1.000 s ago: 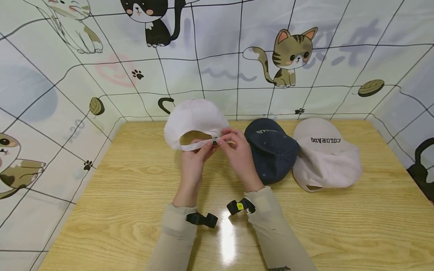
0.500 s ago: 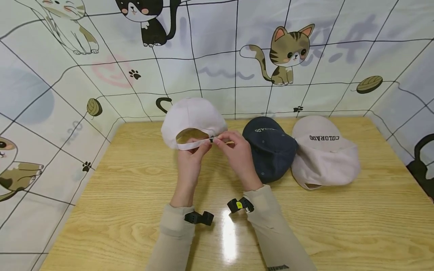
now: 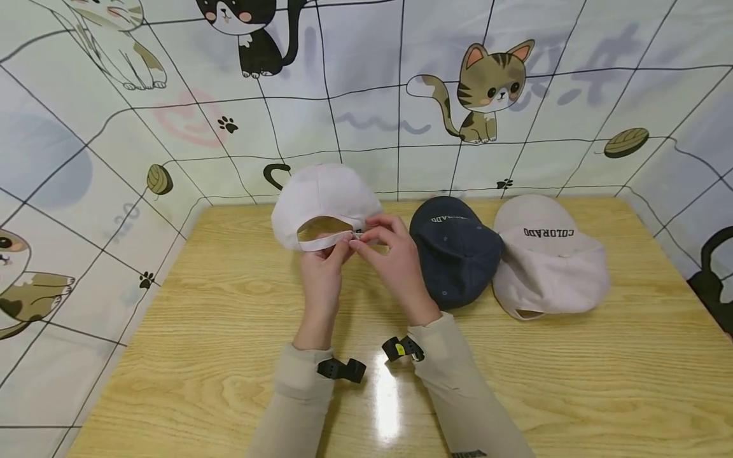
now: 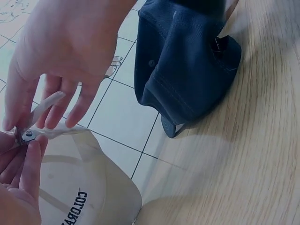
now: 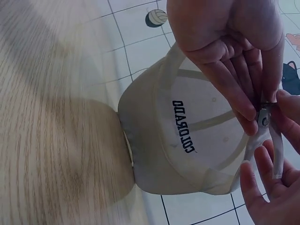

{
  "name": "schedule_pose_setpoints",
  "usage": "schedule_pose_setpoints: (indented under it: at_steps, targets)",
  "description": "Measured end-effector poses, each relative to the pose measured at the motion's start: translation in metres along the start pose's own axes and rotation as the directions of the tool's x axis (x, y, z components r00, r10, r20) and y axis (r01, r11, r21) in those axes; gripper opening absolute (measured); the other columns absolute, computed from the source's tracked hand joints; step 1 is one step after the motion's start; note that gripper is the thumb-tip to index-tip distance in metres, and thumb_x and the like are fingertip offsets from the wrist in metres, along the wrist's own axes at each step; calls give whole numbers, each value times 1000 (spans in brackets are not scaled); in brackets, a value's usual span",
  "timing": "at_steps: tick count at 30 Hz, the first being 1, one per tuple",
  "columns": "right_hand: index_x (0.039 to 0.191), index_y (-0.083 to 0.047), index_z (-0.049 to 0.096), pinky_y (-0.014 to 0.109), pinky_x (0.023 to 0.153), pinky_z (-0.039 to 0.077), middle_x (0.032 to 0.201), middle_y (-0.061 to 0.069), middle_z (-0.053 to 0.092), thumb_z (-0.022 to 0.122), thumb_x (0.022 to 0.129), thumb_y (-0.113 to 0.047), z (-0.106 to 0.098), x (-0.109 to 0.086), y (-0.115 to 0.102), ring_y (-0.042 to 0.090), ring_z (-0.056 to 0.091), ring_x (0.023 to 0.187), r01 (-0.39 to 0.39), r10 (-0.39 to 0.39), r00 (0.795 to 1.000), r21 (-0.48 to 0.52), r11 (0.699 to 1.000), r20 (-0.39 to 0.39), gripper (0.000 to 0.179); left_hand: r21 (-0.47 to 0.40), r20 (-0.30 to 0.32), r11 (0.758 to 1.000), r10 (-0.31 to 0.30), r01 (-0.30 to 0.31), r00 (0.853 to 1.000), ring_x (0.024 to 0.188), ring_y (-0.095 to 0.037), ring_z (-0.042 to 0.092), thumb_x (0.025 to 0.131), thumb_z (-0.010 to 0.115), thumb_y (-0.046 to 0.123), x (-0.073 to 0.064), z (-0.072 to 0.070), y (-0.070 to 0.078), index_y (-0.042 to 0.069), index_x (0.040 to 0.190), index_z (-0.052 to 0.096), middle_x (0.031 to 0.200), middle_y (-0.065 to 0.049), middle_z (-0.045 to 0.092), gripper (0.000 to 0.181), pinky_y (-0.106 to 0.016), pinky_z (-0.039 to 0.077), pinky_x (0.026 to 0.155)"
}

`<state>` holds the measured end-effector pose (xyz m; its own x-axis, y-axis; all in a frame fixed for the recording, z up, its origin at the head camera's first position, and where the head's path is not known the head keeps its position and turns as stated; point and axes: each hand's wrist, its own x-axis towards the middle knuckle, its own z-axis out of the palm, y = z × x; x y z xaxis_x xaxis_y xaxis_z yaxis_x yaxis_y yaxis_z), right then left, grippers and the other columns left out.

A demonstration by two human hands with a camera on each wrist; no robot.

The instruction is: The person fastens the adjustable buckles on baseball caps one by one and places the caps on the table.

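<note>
A white cap (image 3: 321,194) is held with its back opening towards me. My left hand (image 3: 322,280) pinches its back strap (image 3: 323,243) between thumb and fingers, close to a small metal buckle (image 4: 29,136). From the other side, my right hand (image 3: 395,257) pinches at the buckle with thumb and a finger, its remaining fingers spread. A loose strap end (image 5: 277,164) sticks out by the right fingers in the right wrist view. Through the opening, the lettering COLORADO (image 5: 183,126) shows. The fingertips partly cover the buckle.
Right of the hands, a navy cap (image 3: 458,261) lies on the wooden table (image 3: 229,343), touching a pale COLORADO cap (image 3: 552,273). Cat-print cloth (image 3: 366,95) stands behind and at both sides. Each wrist carries a small black camera.
My right thumb has shifted slightly left to the left fingertips, and the other right fingers have lifted and spread. The white cap stays nearly in place; the other caps have not moved.
</note>
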<state>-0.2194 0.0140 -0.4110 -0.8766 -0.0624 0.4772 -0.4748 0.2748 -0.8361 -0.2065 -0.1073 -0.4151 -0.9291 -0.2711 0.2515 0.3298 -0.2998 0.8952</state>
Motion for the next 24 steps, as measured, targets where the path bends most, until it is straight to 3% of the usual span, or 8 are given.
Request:
schedule_pose_setpoints:
  at_steps: [6,11,16,24]
  targets:
    - [76,-12,67,29,79,43,109,-4,53,69,78,-30,-2,2,-2,8,49,101,38,-40,999,-61,997,-24,18,-17,21,1000,-1,2,1000,86,-26,61,84,61,7,1,2,4,-12,93,53,92,-20,59,22,-38,49,78]
    - [67,-13,62,28,78,43,107,-3,54,69,78,-23,1,4,-5,9,51,97,56,-64,995,-101,993,-74,17,33,38,999,-40,39,998,84,-23,62,88,56,11,0,5,4,-6,95,50,92,-19,59,20,-35,50,76]
    - [62,-12,57,30,84,41,110,-1,55,67,78,-16,5,4,-7,13,49,101,127,-149,980,-160,979,-130,19,66,15,996,-69,68,997,86,-21,62,90,53,11,-4,10,1,-4,91,47,93,-17,59,16,-33,49,77]
    - [62,-11,56,30,86,40,112,-3,57,67,77,-14,5,6,-8,13,49,104,158,-184,972,-172,972,-149,19,0,7,999,-54,54,999,86,-23,61,91,52,10,-4,13,-2,-5,94,46,93,-17,58,17,-35,49,77]
